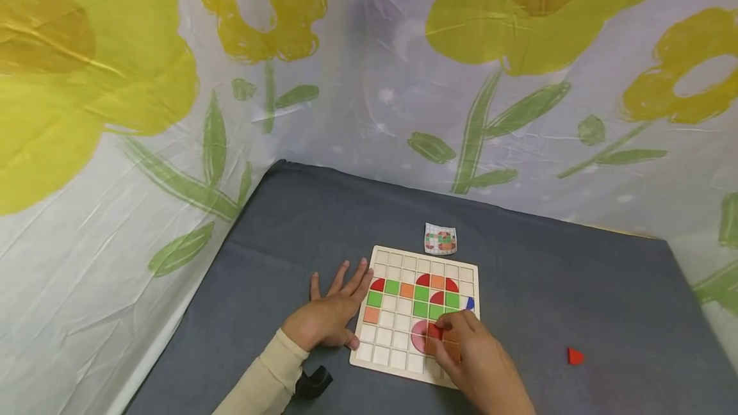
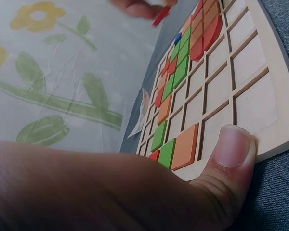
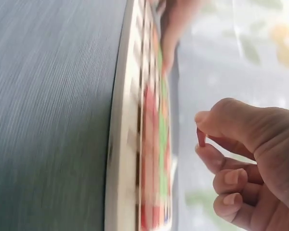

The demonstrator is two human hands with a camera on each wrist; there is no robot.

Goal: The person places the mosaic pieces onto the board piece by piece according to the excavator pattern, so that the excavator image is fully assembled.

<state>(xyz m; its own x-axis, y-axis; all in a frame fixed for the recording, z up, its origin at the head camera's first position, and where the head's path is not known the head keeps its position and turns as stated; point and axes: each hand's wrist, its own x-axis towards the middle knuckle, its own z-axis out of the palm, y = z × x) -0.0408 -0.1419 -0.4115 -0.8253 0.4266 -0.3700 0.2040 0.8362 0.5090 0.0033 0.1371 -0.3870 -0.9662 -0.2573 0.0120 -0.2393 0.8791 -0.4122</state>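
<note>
A square wooden grid board point(image 1: 382, 336) lies on the dark cloth, partly filled with green and orange square tiles and red quarter-round tiles. My left hand point(image 1: 330, 316) rests at its left edge with the fingers spread; the thumb point(image 2: 233, 147) presses on the frame's near corner. Over the lower right of the board, my right hand point(image 1: 481, 354) pinches a thin red tile point(image 3: 201, 138) between thumb and index finger, apart from the board. Pinkish rounded tiles point(image 1: 419, 336) sit beneath it. A blue tile point(image 1: 470, 303) shows at the right edge. The right hand hides some cells.
A small printed pattern card point(image 1: 441, 239) lies behind the board. One loose red tile point(image 1: 574, 356) is on the dark cloth point(image 1: 623, 312) to the right. Something black point(image 1: 313, 382) shows beside the left sleeve. Flower-printed fabric point(image 1: 369, 101) hangs behind and at the left.
</note>
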